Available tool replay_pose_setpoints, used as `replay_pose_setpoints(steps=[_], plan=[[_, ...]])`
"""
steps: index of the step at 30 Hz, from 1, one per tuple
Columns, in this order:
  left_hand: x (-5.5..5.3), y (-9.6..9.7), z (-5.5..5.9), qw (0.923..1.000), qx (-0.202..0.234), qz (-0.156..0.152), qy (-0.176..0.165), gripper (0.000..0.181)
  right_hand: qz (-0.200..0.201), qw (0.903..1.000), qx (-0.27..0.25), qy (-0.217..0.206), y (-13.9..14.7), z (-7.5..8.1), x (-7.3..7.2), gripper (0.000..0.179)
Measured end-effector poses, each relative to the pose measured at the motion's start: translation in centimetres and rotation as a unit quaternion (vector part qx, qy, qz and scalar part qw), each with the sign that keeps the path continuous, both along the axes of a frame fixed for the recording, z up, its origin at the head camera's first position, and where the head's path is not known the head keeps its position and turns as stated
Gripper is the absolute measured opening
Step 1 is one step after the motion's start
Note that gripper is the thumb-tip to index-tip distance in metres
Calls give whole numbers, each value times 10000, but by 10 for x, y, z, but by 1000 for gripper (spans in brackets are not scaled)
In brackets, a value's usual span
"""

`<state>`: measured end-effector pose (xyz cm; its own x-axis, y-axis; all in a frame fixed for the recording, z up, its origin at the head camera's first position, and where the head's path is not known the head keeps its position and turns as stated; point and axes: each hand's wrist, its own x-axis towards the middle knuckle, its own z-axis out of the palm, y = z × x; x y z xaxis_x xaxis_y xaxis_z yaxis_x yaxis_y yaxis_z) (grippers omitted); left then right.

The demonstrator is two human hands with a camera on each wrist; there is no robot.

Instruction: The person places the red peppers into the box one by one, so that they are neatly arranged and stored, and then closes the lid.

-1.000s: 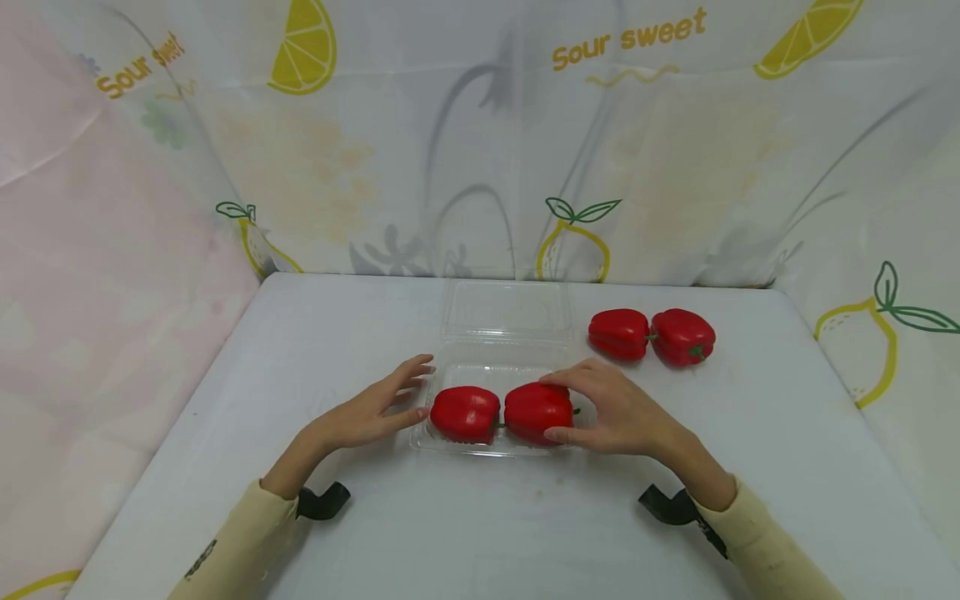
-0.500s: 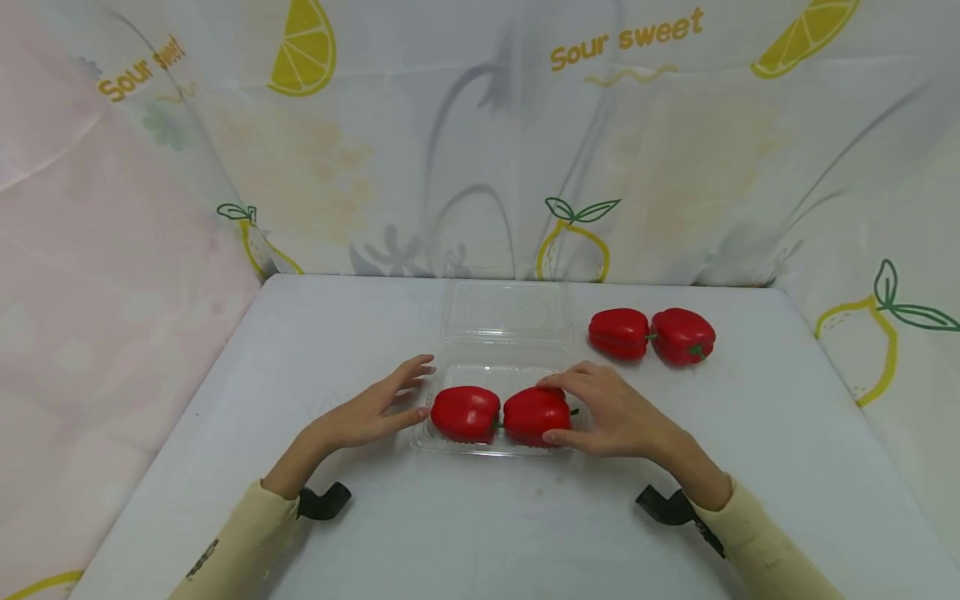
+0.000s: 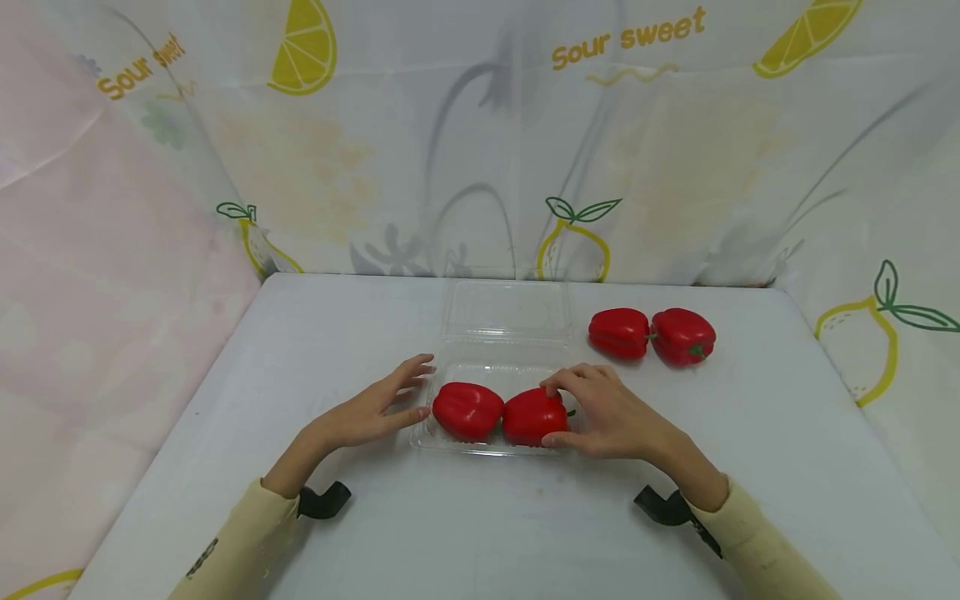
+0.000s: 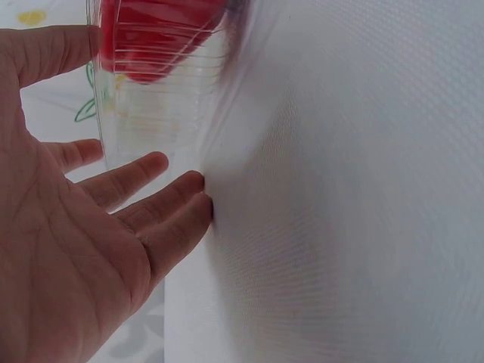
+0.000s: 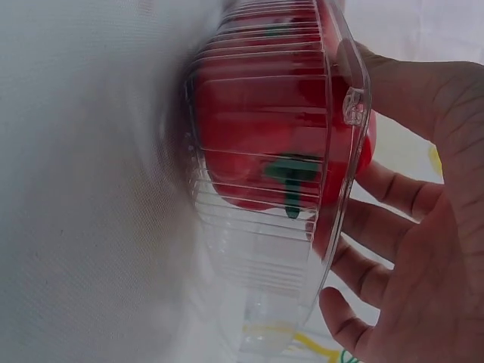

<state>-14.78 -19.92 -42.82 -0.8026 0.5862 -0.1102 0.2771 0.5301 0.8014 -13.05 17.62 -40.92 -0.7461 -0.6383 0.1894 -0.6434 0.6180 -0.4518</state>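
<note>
Two red bell peppers lie side by side in the front part of a clear plastic clamshell container (image 3: 491, 452), whose lid (image 3: 507, 310) is folded back. The right pepper (image 3: 531, 418) sits between the thumb and fingers of my right hand (image 3: 622, 417), which grips it from the right. In the right wrist view its green stem (image 5: 293, 181) shows through the ribbed wall. Touching the left pepper (image 3: 467, 412) on one side is its neighbour. My left hand (image 3: 363, 414) is at the container's left side, fingers extended, thumb at the rim; the left wrist view shows its palm holding nothing.
Two more red bell peppers, one on the left (image 3: 618, 334) and one on the right (image 3: 683, 337), lie on the white table (image 3: 480, 533) beyond my right hand. A lemon-print curtain (image 3: 420, 150) hangs behind the table.
The right pepper has shifted slightly left with my right hand and meets the left pepper, which has turned a little. My left hand stays in place.
</note>
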Motion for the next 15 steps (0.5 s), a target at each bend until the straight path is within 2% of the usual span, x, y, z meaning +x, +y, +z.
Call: replay_pose_setpoints(steps=[7,15], plan=[[0,0,0,10000,-17,7,12,78,14,9998,-173,-2,5,1,0,62],[1,0,0,10000,2,5,7,77,-225,9990,-391,-70,18,6,-1,61]])
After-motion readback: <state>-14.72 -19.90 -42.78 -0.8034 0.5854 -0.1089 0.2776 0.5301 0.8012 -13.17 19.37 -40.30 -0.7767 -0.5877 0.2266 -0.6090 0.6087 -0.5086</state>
